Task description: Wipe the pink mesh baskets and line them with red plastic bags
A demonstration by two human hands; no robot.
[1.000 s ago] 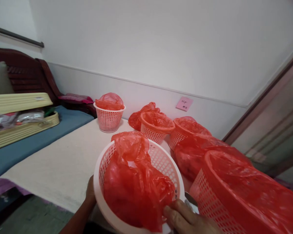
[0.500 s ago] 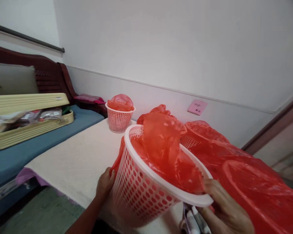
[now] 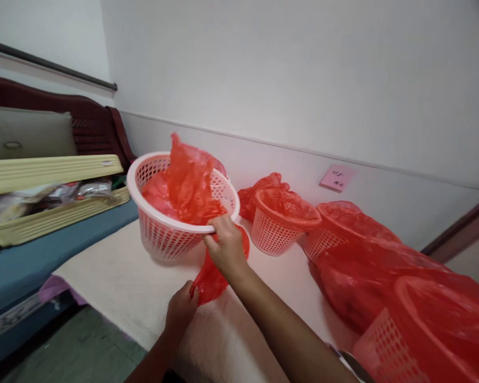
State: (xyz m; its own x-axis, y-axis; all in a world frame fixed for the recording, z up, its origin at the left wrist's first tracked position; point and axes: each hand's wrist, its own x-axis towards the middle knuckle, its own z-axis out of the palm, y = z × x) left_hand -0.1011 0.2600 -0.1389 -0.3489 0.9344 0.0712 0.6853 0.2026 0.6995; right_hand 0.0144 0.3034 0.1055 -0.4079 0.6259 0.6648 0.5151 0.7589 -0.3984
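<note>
A white perforated plastic basket [image 3: 165,242] is tilted above the bed's left part, with a crumpled red plastic bag [image 3: 191,186] inside it. My right hand [image 3: 226,244] grips the basket's near right rim, thumb below and fingers over the edge. Lower down, my left hand [image 3: 182,306] is closed on the edge of another thin red plastic bag [image 3: 215,276], which hangs between the two hands. Part of that bag is hidden behind my right hand and forearm.
Along the wall on the right stand several white baskets lined with red bags, such as one lined basket [image 3: 277,236] and a nearer one [image 3: 395,346]. A pink note [image 3: 337,178] is on the wall. At left lies an open yellow case [image 3: 56,213] with packets inside.
My right hand has carried the basket leftward and farther away, uncovering a lined basket by the wall. My left hand still holds a red bag, now stretched out beside the basket.
</note>
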